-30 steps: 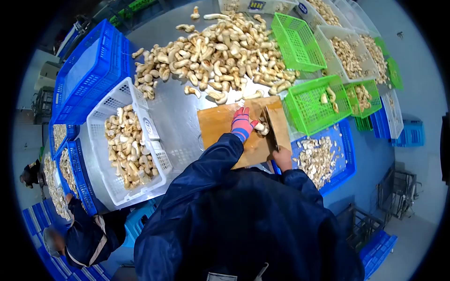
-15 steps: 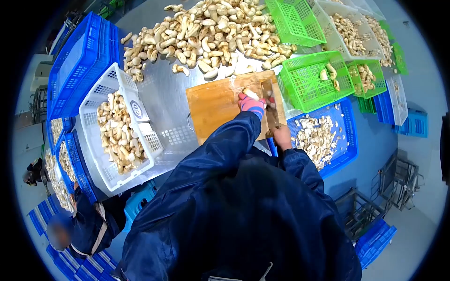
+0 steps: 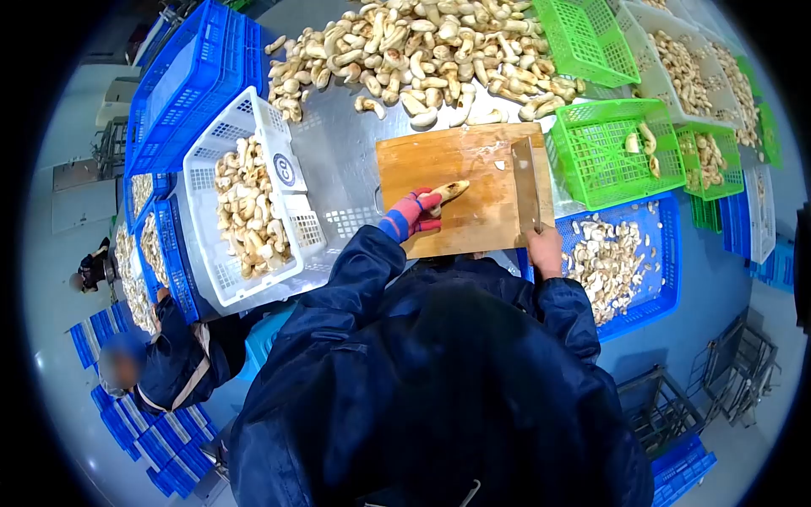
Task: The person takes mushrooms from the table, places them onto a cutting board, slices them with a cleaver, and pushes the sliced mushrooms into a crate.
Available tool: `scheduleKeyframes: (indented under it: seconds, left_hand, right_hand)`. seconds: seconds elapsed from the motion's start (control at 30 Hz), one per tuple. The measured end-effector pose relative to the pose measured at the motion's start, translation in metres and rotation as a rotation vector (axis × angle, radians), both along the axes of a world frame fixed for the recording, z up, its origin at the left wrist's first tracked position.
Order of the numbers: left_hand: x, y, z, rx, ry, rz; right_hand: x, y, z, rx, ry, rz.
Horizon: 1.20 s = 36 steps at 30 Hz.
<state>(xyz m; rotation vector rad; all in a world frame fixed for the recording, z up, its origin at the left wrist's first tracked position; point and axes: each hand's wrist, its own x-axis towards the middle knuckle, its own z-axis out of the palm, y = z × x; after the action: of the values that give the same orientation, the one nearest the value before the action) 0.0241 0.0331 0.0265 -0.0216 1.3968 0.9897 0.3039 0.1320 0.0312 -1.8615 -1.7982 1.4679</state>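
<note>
My left hand [image 3: 413, 213], in a pink and blue glove, is closed on a mushroom [image 3: 451, 191] with a browned side, just above the wooden cutting board [image 3: 473, 232]. At the board's right side, my bare right hand [image 3: 546, 249] grips the handle of a broad-bladed knife [image 3: 527, 190]. Its blade points away from me, resting on or close to the board; I cannot tell which. Left of the blade lies a small pale mushroom slice [image 3: 499, 166]. Beyond the board a large heap of whole mushrooms [image 3: 422, 51] covers the metal table [image 3: 334, 118].
A white crate [image 3: 201, 194] of mushrooms stands at the left beside stacked blue crates [image 3: 182, 93]. To the right are a green basket [image 3: 591, 165] holding a few pieces and a blue crate [image 3: 667, 253] of cut pieces. A co-worker [image 3: 182, 363] is at lower left.
My left hand has moved left, away from the knife, and the mushroom in it now shows a browned side. A small slice is visible on the board. The whole view has shifted.
</note>
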Motion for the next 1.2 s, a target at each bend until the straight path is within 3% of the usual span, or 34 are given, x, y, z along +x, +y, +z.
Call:
scheduleKeyframes:
  seconds: [0.1, 0.2, 0.3, 0.73, 1.0, 1.1, 1.13, 1.2]
  left_hand:
    - [0.01, -0.012, -0.017, 0.004, 0.188, 0.014]
    - [0.022, -0.019, -0.027, 0.042, 0.171, 0.105]
    - [0.021, -0.023, -0.034, 0.064, 0.122, 0.135]
    - [0.011, -0.021, -0.056, 0.068, 0.165, -0.011]
    - [-0.001, -0.019, -0.053, 0.055, 0.073, -0.065]
    - [0.0, -0.019, -0.039, 0.014, 0.196, -0.233]
    - [0.0, -0.025, -0.035, 0.087, 0.048, -0.123]
    - [-0.005, -0.04, -0.023, 0.238, -0.244, 0.083]
  right_hand:
    - [-0.017, -0.012, 0.041, 0.098, 0.01, 0.158]
    - [-0.032, -0.023, 0.071, 0.169, 0.087, 0.358]
    - [-0.04, -0.027, 0.074, 0.059, 0.029, 0.493]
    - [-0.039, -0.021, 0.075, -0.019, -0.135, 0.62]
    - [-0.063, -0.02, 0.014, -0.039, -0.15, 0.652]
    - [-0.109, -0.014, -0.001, -0.043, -0.217, 0.582]
    - [-0.119, -0.009, -0.006, -0.096, -0.188, 0.541]
    - [-0.119, -0.008, 0.004, 0.065, -0.219, 0.55]
